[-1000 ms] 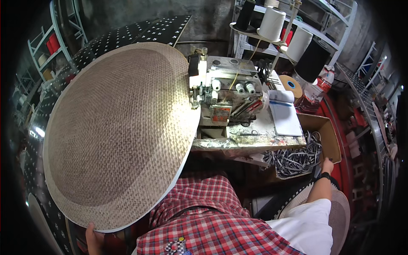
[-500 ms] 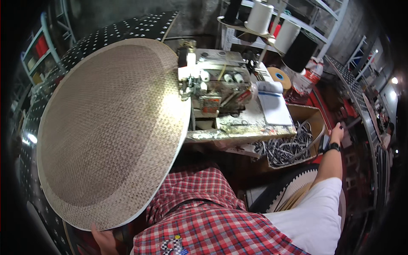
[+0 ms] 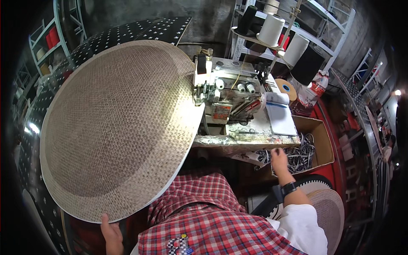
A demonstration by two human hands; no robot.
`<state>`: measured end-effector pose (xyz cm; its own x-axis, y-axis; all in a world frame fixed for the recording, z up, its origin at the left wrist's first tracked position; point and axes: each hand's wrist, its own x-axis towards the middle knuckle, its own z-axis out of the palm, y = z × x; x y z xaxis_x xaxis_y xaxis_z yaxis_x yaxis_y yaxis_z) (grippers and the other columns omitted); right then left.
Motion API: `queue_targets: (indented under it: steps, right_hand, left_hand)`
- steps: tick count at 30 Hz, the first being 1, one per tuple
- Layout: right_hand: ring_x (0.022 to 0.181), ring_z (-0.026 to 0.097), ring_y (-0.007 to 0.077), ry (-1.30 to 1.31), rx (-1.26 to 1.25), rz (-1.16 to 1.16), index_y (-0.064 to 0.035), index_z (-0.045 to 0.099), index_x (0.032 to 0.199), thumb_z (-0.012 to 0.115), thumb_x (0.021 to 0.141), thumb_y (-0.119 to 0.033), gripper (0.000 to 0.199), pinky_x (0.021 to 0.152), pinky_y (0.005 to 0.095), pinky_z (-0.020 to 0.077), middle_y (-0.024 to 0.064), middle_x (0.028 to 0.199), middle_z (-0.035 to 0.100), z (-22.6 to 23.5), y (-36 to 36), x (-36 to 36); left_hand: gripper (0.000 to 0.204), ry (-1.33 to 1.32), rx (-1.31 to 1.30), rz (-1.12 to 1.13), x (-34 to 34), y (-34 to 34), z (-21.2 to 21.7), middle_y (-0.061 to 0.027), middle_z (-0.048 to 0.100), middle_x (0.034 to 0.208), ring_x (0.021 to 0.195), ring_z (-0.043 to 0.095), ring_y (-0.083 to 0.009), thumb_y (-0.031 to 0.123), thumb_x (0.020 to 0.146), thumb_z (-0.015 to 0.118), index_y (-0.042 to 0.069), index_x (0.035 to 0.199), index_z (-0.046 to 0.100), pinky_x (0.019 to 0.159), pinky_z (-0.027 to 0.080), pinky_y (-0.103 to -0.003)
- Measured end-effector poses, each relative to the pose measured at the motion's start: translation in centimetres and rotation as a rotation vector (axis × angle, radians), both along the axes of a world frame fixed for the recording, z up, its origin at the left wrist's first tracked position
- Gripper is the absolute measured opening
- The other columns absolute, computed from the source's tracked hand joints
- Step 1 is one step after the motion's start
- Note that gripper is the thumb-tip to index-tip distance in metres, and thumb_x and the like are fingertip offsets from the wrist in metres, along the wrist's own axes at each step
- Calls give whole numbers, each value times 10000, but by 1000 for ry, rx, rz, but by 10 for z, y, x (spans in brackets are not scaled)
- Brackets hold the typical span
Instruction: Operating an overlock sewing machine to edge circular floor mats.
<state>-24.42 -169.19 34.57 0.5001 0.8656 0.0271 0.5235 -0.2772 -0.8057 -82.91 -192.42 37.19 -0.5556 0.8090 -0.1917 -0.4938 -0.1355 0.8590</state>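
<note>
At the sewing station, seen from above the wearer's lap:

Item: large round woven disc (image 3: 114, 127), tan centre with a paler border band, lying tilted across the left of the bench, its right rim touching the sewing machine (image 3: 223, 95) near the needle end. Being round, it had no long axis; its bulk lay up and left of the body.

Left hand (image 3: 111, 233): at the disc's near lower rim, thumb over the edge, grasping it. This was the nearer hand.

Right hand (image 3: 279, 159): well apart from the disc, extended to the right at the cardboard box (image 3: 318, 140) of black-and-white strips (image 3: 297, 153), fingers loosely curled; whether it gripped a strip could not be told.

Also present: thread cones (image 3: 272, 29) behind the machine, a blue-lined notebook (image 3: 282, 119).
</note>
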Motion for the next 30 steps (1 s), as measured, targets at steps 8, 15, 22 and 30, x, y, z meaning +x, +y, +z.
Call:
queue_targets:
  steps: [8,15,22,30]
  right_hand:
    - [605,528,167,71,-89,420,3,533,796,587,750,-218,232,577,286,416,110,668,559,16,-13,-98]
    - [567,458,114,101,-185,599,-11,554,795,606,751,-262,261,539,266,393,74,638,534,37,-9,-161]
    - [478,408,63,371,-184,811,-40,534,683,585,784,-317,300,444,231,340,-6,551,471,51,-8,-221]
    - [493,378,51,734,-236,833,-61,521,739,546,813,-342,291,452,201,320,-32,572,429,62,-7,-247]
  left_hand:
    - [526,-190,-30,321,-40,4,9,-140,405,1213,1101,404,-274,287,800,467,-24,1204,336,921,325,-395]
    - [485,-17,-150,245,-30,9,1,-120,438,1169,1066,439,-249,240,811,492,-7,1199,341,919,337,-369]
    - [366,18,-48,-10,23,-3,-2,-152,504,1053,955,513,-248,176,827,454,-70,1094,411,795,430,-366]
    - [528,-128,21,399,-46,-10,7,-138,417,1186,1076,421,-265,283,796,493,-24,1195,334,901,343,-369]
